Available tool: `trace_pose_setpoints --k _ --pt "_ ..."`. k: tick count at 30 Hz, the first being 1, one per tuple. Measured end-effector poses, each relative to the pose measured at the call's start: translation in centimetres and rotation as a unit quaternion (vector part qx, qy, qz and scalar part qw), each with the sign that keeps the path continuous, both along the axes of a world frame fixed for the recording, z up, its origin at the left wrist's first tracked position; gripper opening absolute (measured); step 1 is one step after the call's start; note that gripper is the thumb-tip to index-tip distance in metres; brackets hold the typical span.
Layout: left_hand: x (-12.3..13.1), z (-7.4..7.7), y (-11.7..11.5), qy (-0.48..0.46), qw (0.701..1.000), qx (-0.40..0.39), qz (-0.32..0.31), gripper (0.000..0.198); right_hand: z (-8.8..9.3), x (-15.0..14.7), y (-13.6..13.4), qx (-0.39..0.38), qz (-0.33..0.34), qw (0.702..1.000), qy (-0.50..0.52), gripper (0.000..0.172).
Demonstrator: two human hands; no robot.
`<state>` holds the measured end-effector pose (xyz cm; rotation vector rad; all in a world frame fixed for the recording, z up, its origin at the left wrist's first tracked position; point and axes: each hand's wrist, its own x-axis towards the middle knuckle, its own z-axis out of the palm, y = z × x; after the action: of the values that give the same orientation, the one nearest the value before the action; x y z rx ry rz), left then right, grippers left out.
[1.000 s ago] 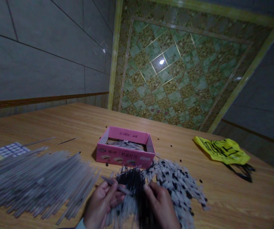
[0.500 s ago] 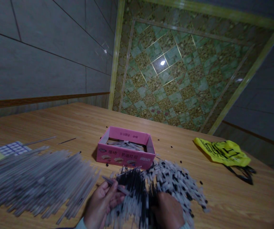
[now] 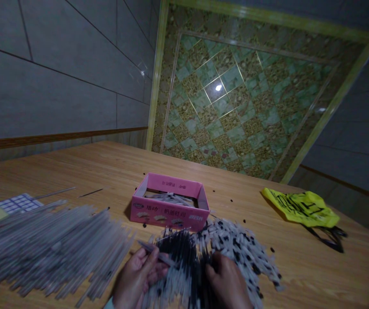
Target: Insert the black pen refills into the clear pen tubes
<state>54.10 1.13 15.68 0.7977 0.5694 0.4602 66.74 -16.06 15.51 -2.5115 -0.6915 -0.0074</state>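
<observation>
My left hand [image 3: 141,271] is closed, pinching a slim translucent grey stick [image 3: 156,253] that tapers at its far end. It is held over the left side of a heap of thin black sticks with whitish ends [image 3: 181,249]. At the right side of that heap is my right hand [image 3: 226,281], its fingers curled in and pointing down. Whatever its fingertips hold is hidden. Just beyond both hands stands a pink open-topped box [image 3: 170,215] with pale thin sticks [image 3: 171,198] lying inside.
Long clear tubes [image 3: 52,249] lie in a wide pile at left, near a blue-checked cloth [image 3: 19,202]. Short white and black pieces [image 3: 244,249] are heaped at right. Farther right lies a yellow bag [image 3: 300,208] with black straps. Small black bits dot the wooden table [image 3: 107,165].
My right hand has shifted up slightly and its thumb shows more clearly. My left hand keeps its pinch on the stick. The whole view has tilted a little.
</observation>
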Motion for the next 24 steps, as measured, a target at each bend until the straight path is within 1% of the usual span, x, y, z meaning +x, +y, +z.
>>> trace_pose_setpoints --k 1,2,3,4,5,6,7,8,10,14,15,16,17,18,19,21,22,23,24 --pt "0.0 -0.1 0.1 0.0 1.0 -0.001 0.003 0.031 0.2 -0.3 0.3 0.077 0.03 0.995 0.056 0.011" --pt "0.1 -0.1 0.2 -0.001 1.0 -0.001 0.008 0.031 0.4 -0.6 0.6 0.148 0.071 0.977 0.138 0.014" --pt "0.1 -0.2 0.3 -0.002 1.0 -0.001 0.012 0.031 0.4 -1.0 0.9 0.204 0.117 0.944 0.232 0.018" --pt "0.1 -0.2 0.4 -0.003 1.0 -0.001 0.017 0.031 0.4 -1.3 1.2 0.242 0.158 0.903 0.317 0.023" --pt "0.1 -0.2 0.5 -0.005 1.0 -0.002 0.022 0.031 0.2 -1.6 1.5 0.267 0.189 0.864 0.382 0.028" --pt "0.1 -0.3 0.6 -0.006 1.0 -0.003 0.025 0.032 0.0 -1.9 1.7 0.285 0.208 0.837 0.419 0.033" --pt "0.1 -0.3 0.8 -0.007 1.0 -0.006 0.026 0.032 -0.2 -2.1 1.9 0.302 0.215 0.822 0.432 0.036" --pt "0.2 -0.3 0.9 -0.007 1.0 -0.008 0.024 0.032 -0.4 -2.2 2.0 0.321 0.215 0.816 0.429 0.038" --pt "0.2 -0.4 1.1 -0.007 1.0 -0.009 0.018 0.032 -0.7 -2.3 2.1 0.346 0.206 0.815 0.417 0.039" --pt "0.2 -0.7 1.3 -0.009 1.0 -0.004 0.006 0.029 -0.4 -2.0 2.0 0.337 0.209 0.806 0.439 0.039" --pt "0.2 -0.7 1.3 -0.011 1.0 -0.002 0.003 0.028 -0.3 -1.9 1.9 0.335 0.208 0.807 0.44 0.039" --pt "0.2 -0.8 1.3 -0.013 1.0 0.001 0.0 0.028 -0.3 -1.7 1.9 0.338 0.197 0.814 0.43 0.038" --pt "0.1 -0.8 1.2 -0.014 1.0 0.004 -0.003 0.027 -0.4 -1.4 1.8 0.34 0.179 0.829 0.406 0.037" --pt "0.1 -0.9 1.2 -0.015 1.0 0.008 -0.006 0.026 -0.5 -1.1 1.7 0.335 0.157 0.853 0.367 0.035" --pt "0.1 -0.9 1.2 -0.014 1.0 0.012 -0.009 0.026 -0.7 -0.8 1.5 0.321 0.132 0.884 0.313 0.031" --pt "0.1 -0.9 1.0 -0.008 1.0 0.016 -0.014 0.026 -1.1 0.0 1.1 0.25 0.078 0.948 0.179 0.023" --pt "0.1 -0.9 1.0 -0.004 1.0 0.017 -0.016 0.026 -1.3 0.3 0.8 0.201 0.052 0.972 0.115 0.018" --pt "0.1 -0.8 0.9 -0.001 1.0 0.017 -0.018 0.027 -1.4 0.7 0.5 0.152 0.029 0.986 0.065 0.014" --pt "0.1 -0.8 0.8 0.002 1.0 0.017 -0.02 0.027 -1.4 0.9 0.3 0.117 0.009 0.993 0.032 0.011"
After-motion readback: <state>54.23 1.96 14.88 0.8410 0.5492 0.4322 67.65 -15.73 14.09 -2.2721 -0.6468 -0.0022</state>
